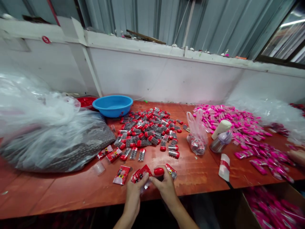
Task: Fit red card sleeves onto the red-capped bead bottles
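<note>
Near the table's front edge, my left hand [132, 193] pinches a small red printed packet [142, 173]. My right hand [167, 187] is closed round a small container with a red cap [158, 172]. Both thumbs meet at a bit of clear film between the hands. Left of my left hand lies another red packet [121, 175]; one more printed packet [172, 171] sits just beyond my right hand. Further back spreads a heap of red-capped clear containers [149, 128] with dark contents. Several of them lie loose at its front, and two packets [113, 155] rest at its left.
A large clear bag of dark beads [78, 149] fills the left, with a blue basin [113, 109] behind. To the right stand a knotted plastic bag [197, 141], a thermos [220, 142] and a pink heap [233, 122]. Another person's hand [297, 156] is at the far right.
</note>
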`<state>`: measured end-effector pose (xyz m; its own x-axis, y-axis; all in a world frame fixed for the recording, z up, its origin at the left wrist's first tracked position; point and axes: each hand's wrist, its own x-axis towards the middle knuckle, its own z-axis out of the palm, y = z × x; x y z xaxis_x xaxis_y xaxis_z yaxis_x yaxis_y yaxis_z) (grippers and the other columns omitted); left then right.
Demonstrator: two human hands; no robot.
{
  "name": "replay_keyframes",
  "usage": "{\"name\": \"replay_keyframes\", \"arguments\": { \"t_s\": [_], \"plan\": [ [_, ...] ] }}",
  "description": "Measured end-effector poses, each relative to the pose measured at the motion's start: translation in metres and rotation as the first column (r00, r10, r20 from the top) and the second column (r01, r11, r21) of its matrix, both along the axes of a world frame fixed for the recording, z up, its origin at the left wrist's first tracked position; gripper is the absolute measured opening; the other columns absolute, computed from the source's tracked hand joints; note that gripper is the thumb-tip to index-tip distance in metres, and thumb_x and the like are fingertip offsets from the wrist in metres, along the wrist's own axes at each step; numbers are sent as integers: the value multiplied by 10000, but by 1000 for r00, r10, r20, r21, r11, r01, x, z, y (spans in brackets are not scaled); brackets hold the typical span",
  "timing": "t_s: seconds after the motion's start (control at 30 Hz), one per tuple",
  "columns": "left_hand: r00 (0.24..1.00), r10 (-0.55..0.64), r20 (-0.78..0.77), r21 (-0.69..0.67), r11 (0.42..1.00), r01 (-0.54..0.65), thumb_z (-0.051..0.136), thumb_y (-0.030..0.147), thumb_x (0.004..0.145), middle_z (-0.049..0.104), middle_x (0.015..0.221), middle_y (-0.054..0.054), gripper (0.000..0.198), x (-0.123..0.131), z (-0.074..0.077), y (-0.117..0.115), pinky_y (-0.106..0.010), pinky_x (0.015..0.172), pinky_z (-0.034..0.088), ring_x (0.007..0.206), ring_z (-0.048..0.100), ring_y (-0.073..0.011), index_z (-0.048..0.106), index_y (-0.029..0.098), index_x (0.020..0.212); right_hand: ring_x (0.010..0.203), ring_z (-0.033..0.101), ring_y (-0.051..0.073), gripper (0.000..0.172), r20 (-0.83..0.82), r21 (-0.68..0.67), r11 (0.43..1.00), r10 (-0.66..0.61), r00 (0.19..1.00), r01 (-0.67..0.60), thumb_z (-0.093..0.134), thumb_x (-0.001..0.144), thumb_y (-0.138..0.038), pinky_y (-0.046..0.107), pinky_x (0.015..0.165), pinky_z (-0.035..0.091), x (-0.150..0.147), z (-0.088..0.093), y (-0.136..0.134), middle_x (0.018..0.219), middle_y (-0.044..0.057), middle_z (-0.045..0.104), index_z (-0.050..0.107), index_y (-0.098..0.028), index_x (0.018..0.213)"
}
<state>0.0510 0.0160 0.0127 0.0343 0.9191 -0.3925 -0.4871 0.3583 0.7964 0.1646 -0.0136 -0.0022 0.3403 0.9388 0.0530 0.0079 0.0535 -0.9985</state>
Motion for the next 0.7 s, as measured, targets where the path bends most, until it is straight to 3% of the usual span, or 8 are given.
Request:
{"name": "replay_keyframes", "arguments": {
  "t_s": [0.27,0.43,0.47,0.53,0.7],
  "plan": [
    [999,1,42,32,999,-2,842,249,538,680,622,-14,251,12,2,-8,-235,585,512,556,629,-138,673,143,690,693,596,188,190,98,-18,997,70,993,-69,678,750,-287,303,655,475,11,6,-3,750,-10,631,594,-240,913],
    [992,-88,89,-67,993,94,849,160,485,726,724,-74,301,8,5,0,-282,628,547,651,682,-194,702,126,746,690,598,193,262,81,-28,1000,15,997,-13,709,722,-346,325,677,501,23,3,3,750,1,637,593,-222,922],
    [994,-61,92,-67,995,68,845,146,479,724,712,-70,294,6,6,3,-273,612,546,641,681,-189,702,123,734,718,602,198,289,80,-39,999,11,997,-8,710,719,-367,333,697,505,26,2,3,780,9,642,594,-218,938],
    [997,-13,81,-70,997,19,827,162,522,703,652,-50,238,2,7,9,-230,505,512,546,645,-150,698,116,718,756,605,197,339,74,-79,997,34,997,-28,656,764,-410,340,718,508,31,2,0,830,18,637,585,-219,1034],
    [986,62,156,-170,985,-35,798,98,544,716,721,-46,231,-4,2,21,-207,506,507,578,651,-131,688,113,747,720,580,174,488,23,-155,974,170,985,-165,513,871,-424,322,685,511,24,1,-13,827,14,588,420,-257,1321]
  ]
}}
